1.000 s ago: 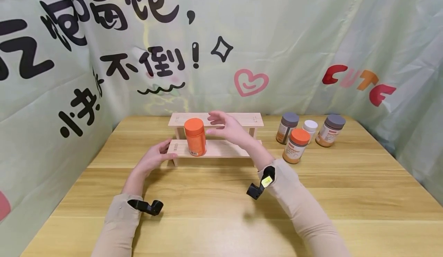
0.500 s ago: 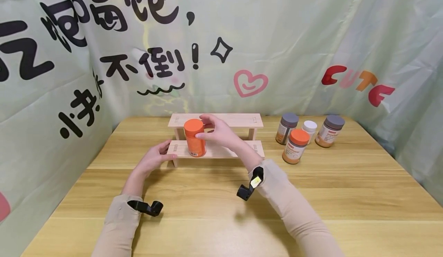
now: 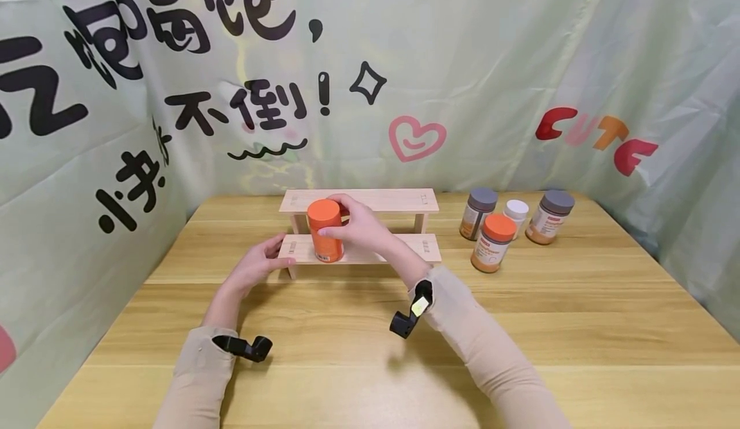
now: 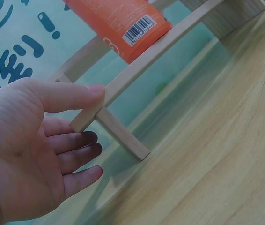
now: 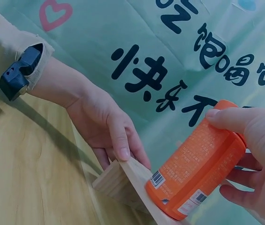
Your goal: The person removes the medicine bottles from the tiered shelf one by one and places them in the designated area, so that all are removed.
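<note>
An orange supplement bottle stands upright on the lower tier of a two-step wooden rack, towards its left end. My right hand holds the bottle from the right, thumb across its front and fingers behind it. In the right wrist view, the bottle's base meets the board. My left hand pinches the left end of the lower board. The left wrist view has the thumb on the board's front edge, with the other fingers behind and below.
On the table right of the rack stand two grey-capped bottles, a white-capped one and an orange-capped one. The rack's upper tier rises behind the lower. A printed cloth hangs behind.
My right hand has moved left from beside the orange bottle and taken hold of it. The left hand stays on the rack's end, and the bottle has hardly moved.
</note>
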{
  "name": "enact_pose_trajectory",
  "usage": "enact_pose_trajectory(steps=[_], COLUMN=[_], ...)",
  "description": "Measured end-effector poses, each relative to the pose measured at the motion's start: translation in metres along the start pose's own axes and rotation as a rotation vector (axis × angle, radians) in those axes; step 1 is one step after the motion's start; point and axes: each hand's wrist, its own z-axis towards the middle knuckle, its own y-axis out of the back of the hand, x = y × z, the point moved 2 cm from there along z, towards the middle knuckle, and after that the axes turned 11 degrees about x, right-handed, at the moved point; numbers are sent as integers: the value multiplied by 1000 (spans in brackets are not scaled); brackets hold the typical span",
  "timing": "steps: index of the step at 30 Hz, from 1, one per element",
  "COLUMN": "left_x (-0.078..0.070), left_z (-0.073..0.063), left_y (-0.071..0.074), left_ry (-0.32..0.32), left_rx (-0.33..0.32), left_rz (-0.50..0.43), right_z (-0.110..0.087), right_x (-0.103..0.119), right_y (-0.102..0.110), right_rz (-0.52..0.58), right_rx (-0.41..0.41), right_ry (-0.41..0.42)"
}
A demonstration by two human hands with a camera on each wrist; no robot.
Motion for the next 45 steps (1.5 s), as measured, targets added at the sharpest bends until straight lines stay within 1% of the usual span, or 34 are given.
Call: enact_pose_trajectory(steps=[10, 15, 22, 31, 38, 45], left_x=[0, -1, -2, 0, 0, 3], left_z=[0, -1, 0, -1, -2, 0], left_y=[-1, 0, 0, 0, 1, 0], left_ry=[7, 11, -7, -13, -12, -12], left_rx=[-1, -2, 0, 6, 9, 8], left_rz=[-5, 1, 18, 11, 7, 9], right_z=[-8, -11, -21, -37, -50, -68], right_x=[1, 2, 3, -1, -1, -1], right_y=[5, 11, 22, 42, 62, 84], right_rz=[-10, -26, -35, -33, -37, -56], right_rx=[-15, -34, -42, -68, -113, -154], right_ry=[3, 16, 21, -6, -8, -20])
